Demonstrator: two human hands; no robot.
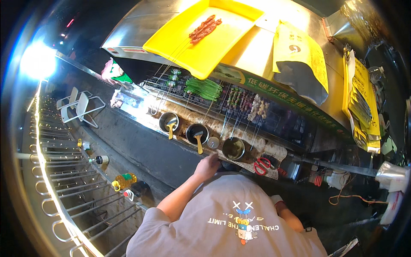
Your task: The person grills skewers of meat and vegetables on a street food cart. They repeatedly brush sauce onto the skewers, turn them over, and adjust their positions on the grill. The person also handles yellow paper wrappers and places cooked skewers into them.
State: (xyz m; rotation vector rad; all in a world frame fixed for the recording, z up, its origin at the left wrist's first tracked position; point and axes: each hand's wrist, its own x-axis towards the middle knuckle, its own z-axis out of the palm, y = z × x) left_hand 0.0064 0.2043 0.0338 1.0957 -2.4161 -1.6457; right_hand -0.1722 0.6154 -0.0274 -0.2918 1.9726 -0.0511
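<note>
My left hand (208, 166), fingers curled, is at the grill's front edge, below a small clear container (213, 142). Whether it grips anything is hidden. My right forearm (287, 214) hangs at my side, its hand mostly hidden behind my shirt. Along the front ledge stand a metal pot (163, 122) with a yellow-handled brush (171, 130), a second pot (189, 137) with another brush (199, 143), and a third pot (233, 153). Red-handled scissors (262, 166) lie to the right. On the grill are green vegetable skewers (204, 88) and several skewers of small pieces (244, 100).
A yellow tray (170, 40) with meat skewers (205, 29) juts over the grill from the metal hood (141, 24). Yellow paper bags (362, 102) hang at right. Leftward are folding chairs (82, 104), a metal railing (61, 196) and an oil bottle (126, 181).
</note>
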